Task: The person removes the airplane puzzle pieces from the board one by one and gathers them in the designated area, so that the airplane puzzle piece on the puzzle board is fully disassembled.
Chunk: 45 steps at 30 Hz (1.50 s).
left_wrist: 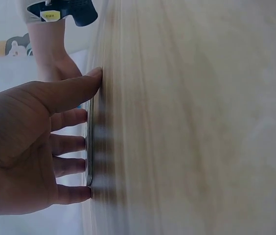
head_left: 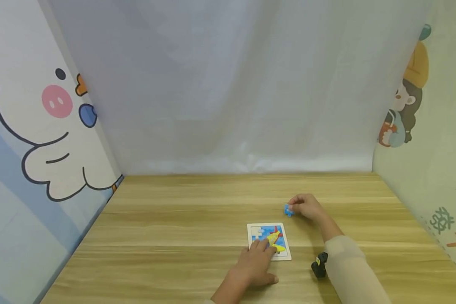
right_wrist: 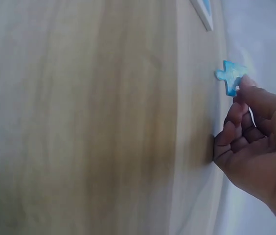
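Piece (head_left: 288,211) is pinched in the right grip (head_left: 307,207), beyond the puzzle (head_left: 274,237) on the counter (head_left: 175,236). Puzzle is touched by the outspread left grip (head_left: 256,264). Placing appears in hand; alignment with a gap (head_left: 254,231) is judged necessary.

puzzle (head_left: 275,235) on table (head_left: 167,232), piece (head_left: 287,211) to rear right

Your tabletop (head_left: 175,219): wood-grain look, smooth, faint sheen. Backdrop (head_left: 213,93) behind it: cloth-like, softly rippled, satiny shine low down. Your sleeve (head_left: 349,264): matt cloth. Black wrist device (head_left: 319,270): smooth plastic look. Puzzle tray (head_left: 266,224): smooth printed face, pale matt rim. Your puzzle piece (right_wrist: 230,78): smooth printed face; card or wood, can't tell.
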Tool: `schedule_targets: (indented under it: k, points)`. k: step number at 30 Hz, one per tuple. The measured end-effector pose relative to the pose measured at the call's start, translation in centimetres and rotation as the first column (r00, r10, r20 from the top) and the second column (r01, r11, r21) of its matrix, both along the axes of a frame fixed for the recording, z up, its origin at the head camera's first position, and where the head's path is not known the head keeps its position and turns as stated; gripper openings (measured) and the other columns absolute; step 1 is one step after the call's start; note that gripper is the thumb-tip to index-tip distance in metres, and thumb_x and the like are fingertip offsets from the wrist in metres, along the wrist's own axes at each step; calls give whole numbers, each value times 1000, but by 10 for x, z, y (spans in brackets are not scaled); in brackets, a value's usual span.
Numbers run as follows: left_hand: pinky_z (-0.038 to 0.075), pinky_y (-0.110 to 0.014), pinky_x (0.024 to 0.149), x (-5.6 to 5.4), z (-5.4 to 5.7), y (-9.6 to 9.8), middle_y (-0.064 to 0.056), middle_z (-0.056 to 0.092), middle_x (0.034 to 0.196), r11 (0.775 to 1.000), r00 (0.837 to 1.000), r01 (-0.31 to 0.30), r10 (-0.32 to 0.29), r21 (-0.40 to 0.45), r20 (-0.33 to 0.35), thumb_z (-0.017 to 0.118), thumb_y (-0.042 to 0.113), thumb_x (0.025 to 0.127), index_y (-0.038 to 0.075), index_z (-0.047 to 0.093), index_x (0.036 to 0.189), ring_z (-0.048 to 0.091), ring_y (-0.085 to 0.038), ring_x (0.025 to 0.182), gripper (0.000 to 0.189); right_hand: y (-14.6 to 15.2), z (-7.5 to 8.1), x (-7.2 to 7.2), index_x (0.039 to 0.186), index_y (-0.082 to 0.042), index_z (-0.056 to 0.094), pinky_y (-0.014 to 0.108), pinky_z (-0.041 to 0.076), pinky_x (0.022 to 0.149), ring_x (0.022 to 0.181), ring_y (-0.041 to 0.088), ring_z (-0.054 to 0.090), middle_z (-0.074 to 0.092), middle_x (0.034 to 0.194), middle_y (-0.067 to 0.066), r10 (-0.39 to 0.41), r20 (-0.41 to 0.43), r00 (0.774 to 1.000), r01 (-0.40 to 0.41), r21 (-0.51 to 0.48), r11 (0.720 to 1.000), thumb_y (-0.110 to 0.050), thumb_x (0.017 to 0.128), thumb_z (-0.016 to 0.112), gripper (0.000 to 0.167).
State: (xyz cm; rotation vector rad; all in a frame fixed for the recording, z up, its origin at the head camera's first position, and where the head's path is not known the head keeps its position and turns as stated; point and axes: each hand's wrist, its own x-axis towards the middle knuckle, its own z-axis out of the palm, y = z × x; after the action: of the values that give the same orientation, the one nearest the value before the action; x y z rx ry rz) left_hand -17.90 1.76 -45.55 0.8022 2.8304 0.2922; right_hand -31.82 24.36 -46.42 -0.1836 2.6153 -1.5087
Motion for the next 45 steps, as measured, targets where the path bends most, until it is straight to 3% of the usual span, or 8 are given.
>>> schedule_targets:
  k: [7,15,28,38,45]
  points:
    - [36,-50,96,0,-1,1,-7,37,142,1000,1000,1,-1,6,5,73,48,74,17,48,133,33,-30,129,71,-4,-9,-4,92,4,66,42,43,80,88,28,54,63,90,10,-48,-71,996,56,108,993,-5,85,64,11]
    - [37,-49,96,-1,1,4,-6,38,141,1000,1000,-8,8,-7,6,74,48,74,17,49,132,34,-30,129,71,-8,-14,-9,93,1,67,47,43,84,93,32,55,64,93,12,-82,-81,993,96,177,979,-8,86,64,12]
    - [36,-50,96,-4,1,1,-6,38,141,1000,1000,-15,15,-9,13,74,48,73,17,49,132,33,-30,129,71,-15,-11,-7,93,2,67,49,42,84,95,35,55,64,95,15,-80,-91,993,97,193,976,-8,87,61,12]
    - [37,-50,96,-4,-1,2,-6,38,140,1000,1000,-8,8,-7,6,75,48,72,17,50,131,34,-30,128,72,-6,2,13,107,7,61,44,45,81,92,30,55,61,98,15,-11,-97,995,19,83,996,-7,90,59,22]
    - [37,-51,95,-5,-1,1,-6,39,140,1000,1000,-16,16,-6,-2,75,48,72,16,50,131,35,-31,128,72,-6,8,23,113,5,60,46,46,81,97,33,55,60,105,17,55,-85,995,-46,104,993,-16,92,59,29]
